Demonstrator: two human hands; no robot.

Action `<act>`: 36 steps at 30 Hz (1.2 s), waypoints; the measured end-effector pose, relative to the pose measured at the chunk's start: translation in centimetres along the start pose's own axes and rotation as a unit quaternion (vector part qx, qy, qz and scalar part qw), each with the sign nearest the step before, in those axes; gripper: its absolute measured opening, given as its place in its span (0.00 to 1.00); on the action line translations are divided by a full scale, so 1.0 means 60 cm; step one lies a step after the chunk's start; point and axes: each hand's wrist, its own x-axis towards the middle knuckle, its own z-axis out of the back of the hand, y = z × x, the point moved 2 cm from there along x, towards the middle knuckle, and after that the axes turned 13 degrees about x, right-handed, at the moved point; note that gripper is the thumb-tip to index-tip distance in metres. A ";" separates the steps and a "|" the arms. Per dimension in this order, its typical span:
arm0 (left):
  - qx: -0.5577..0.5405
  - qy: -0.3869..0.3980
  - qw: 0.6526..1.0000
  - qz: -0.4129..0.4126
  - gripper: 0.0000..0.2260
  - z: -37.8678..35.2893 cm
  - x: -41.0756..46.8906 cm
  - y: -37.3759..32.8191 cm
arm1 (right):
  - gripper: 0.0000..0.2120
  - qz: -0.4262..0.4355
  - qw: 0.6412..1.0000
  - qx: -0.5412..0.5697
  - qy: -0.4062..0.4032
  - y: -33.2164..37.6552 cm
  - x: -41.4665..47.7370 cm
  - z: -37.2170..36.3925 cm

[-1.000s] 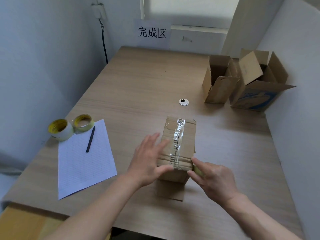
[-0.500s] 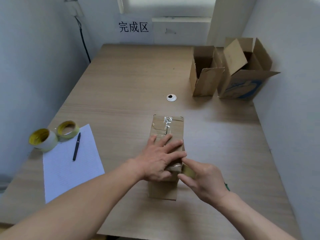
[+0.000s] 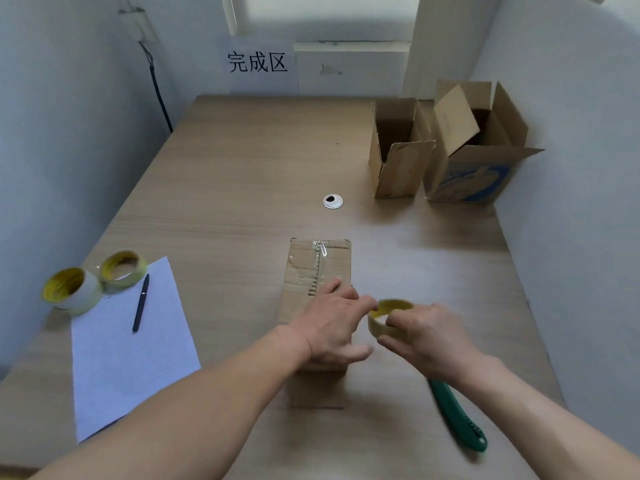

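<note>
A small closed cardboard box (image 3: 313,268) lies on the wooden table (image 3: 242,174), with clear tape along its top seam. My left hand (image 3: 332,327) rests on the near end of the box, fingers reaching right toward a tape roll. My right hand (image 3: 422,336) grips that yellow-cored roll of clear tape (image 3: 388,317) just to the right of the box. A green utility knife (image 3: 457,417) lies on the table beneath my right forearm.
Two more tape rolls (image 3: 90,282) sit at the left edge beside a lined sheet of paper (image 3: 128,348) with a black pen (image 3: 141,303). Two open cardboard boxes (image 3: 450,150) stand at the back right. A cable grommet (image 3: 332,201) sits mid-table. Walls close in on both sides.
My right hand has pulled away from the box's near end to the right, and the tape roll in it now shows. My left hand slid back along the box top. The knife came into view.
</note>
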 end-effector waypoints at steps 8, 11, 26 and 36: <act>-0.094 0.021 0.988 0.122 0.11 -0.004 0.040 -0.014 | 0.14 -0.002 0.991 0.077 -0.108 0.001 -0.018 -0.007; -0.141 0.001 0.977 0.159 0.09 -0.014 0.040 -0.006 | 0.23 -0.110 0.970 0.122 -0.177 -0.006 -0.077 0.004; -0.264 0.051 0.948 0.173 0.07 0.009 0.049 -0.004 | 0.20 -0.388 0.818 0.410 -0.110 0.095 -0.226 -0.048; -0.248 0.070 0.950 0.177 0.07 0.022 0.051 -0.012 | 0.19 -0.358 0.766 0.523 -0.112 0.174 -0.175 -0.046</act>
